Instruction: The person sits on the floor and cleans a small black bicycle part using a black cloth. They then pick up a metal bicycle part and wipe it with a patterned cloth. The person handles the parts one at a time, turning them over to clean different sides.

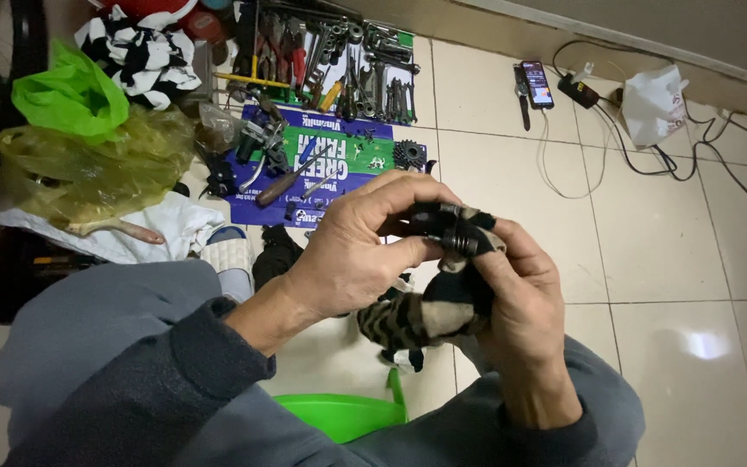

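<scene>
Left hand [352, 259] and right hand [520, 294]: grip dark ribbed part [451, 232], black, dull sheen, likely metal or rubber, cannot tell which. Wrapped in striped rag [417, 316]: soft woven cloth, matt, tan and black. Sleeves [123, 346]: grey fleece, matt, napped. Floor tiles [650, 251]: glazed ceramic, glossy, light reflecting. Beyond rag: printed sheet [339, 151], smooth, slight gloss; tools [339, 60] on it, bare steel, some plastic grips. Left of sheet: green bag [67, 95], thin crinkled plastic.
</scene>
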